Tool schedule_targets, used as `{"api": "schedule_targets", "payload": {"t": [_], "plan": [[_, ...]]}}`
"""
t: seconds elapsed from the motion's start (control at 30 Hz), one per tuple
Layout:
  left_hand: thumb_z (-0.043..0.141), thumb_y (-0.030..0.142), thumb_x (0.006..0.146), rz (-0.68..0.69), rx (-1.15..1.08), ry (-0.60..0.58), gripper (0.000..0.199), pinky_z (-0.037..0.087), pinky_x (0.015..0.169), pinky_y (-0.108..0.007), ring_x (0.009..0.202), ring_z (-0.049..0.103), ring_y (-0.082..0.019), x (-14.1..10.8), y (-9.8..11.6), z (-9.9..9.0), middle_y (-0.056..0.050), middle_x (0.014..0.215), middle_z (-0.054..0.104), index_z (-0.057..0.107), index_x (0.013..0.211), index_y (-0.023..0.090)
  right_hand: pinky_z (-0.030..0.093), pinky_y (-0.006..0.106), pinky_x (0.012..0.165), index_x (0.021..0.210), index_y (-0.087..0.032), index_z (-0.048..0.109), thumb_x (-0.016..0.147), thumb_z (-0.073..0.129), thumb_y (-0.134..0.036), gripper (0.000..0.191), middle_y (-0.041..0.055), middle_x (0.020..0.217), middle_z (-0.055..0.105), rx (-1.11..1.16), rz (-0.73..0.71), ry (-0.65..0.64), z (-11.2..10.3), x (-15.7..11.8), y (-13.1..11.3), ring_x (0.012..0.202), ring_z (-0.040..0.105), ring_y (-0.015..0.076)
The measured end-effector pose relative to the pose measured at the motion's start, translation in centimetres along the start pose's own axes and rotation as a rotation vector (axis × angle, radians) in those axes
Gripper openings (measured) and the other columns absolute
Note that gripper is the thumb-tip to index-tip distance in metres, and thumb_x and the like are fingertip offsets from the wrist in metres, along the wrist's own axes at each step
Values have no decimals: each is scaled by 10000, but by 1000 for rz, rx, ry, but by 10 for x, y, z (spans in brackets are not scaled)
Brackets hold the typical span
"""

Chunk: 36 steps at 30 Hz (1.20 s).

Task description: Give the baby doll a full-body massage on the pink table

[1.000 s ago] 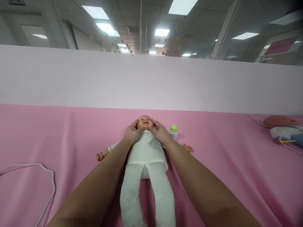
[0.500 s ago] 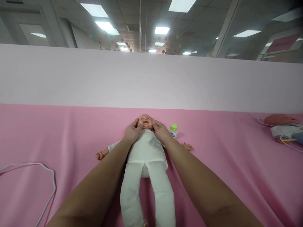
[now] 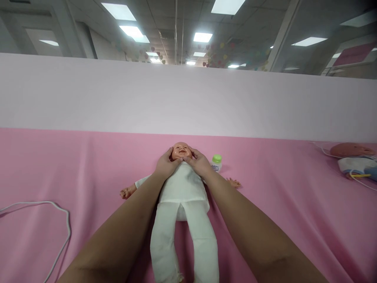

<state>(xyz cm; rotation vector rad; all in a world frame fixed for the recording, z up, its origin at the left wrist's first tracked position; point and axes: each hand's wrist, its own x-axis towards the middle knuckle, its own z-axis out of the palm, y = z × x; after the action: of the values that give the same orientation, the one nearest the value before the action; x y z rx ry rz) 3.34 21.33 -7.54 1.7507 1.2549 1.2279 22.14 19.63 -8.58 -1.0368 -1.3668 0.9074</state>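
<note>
A baby doll (image 3: 184, 188) with a white cloth body lies on its back, its face toward me. My left hand (image 3: 167, 163) cups one side of the doll's head, and my right hand (image 3: 200, 163) cups the other side. Both thumbs lie at the chin, their tips close together. The fingers reach along the sides of the head, and some are hidden behind it. Just right of my right hand stands a small clear bottle (image 3: 216, 163) with a green cap. The doll's arms spread out to either side, partly covered by my forearms.
Pink cloth (image 3: 265, 188) covers the surface, with folds at the right. A white cable (image 3: 68, 224) curves over the left side. At the far right lies another doll (image 3: 350, 149) with white and blue cloth and thin tubing. A white panel (image 3: 188, 98) rises behind.
Both thumbs have slid from the doll's cheeks down and inward to its chin, where their tips now nearly meet. The doll's body and the bottle stay where they were.
</note>
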Motion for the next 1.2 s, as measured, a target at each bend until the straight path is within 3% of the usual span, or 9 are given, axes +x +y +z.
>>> {"api": "schedule_targets", "payload": {"t": [0.2,0.37,0.6,0.73,0.9,1.03,1.2], "plan": [[771,431,854,-33,-56,-11,830,421,1173,-372,1403,539,-301,4,-6,2,-122,1548,544,448,1569,160,443,442,1189,1483,-315,560,879,752,-479,654,16,1465,635,-30,-5,-57,-4,-2,-8,1349,601,251],[699,356,922,-53,-87,14,707,372,1208,-367,1445,492,-280,4,-6,3,-127,1565,520,468,1553,133,414,437,1206,1487,-345,554,937,657,-568,603,-14,1483,618,-97,-9,-55,-6,0,-5,1378,576,237],[611,373,983,-41,-120,22,614,330,1234,-358,1471,460,-249,7,-14,5,-104,1590,491,489,1543,152,446,443,1178,1448,-323,600,987,547,-609,546,12,1424,668,-62,22,-19,-6,8,8,1315,627,231],[497,384,1039,-70,-176,28,558,361,1213,-373,1448,489,-247,9,-15,6,-117,1571,513,498,1531,121,409,446,1205,1441,-336,602,954,591,-637,573,15,1448,647,-142,-14,6,-4,5,5,1358,587,246],[647,471,954,-29,-35,13,728,353,1211,-379,1458,473,-285,4,-8,5,-133,1580,500,451,1565,127,466,432,1148,1500,-336,513,840,764,-600,754,34,1427,651,-175,-10,5,-2,-1,1,1297,623,253],[766,491,844,16,42,-9,910,376,1195,-399,1445,485,-321,2,-8,5,-153,1575,502,400,1594,129,507,430,1095,1458,-327,534,763,846,-558,796,30,1369,678,-162,4,4,0,-1,3,1227,657,250],[735,413,867,31,9,6,843,370,1200,-396,1444,488,-311,4,-13,8,-153,1581,495,409,1588,121,513,414,1085,1433,-319,559,803,823,-487,703,32,1363,679,-141,-34,13,3,4,7,1213,663,235]]}}
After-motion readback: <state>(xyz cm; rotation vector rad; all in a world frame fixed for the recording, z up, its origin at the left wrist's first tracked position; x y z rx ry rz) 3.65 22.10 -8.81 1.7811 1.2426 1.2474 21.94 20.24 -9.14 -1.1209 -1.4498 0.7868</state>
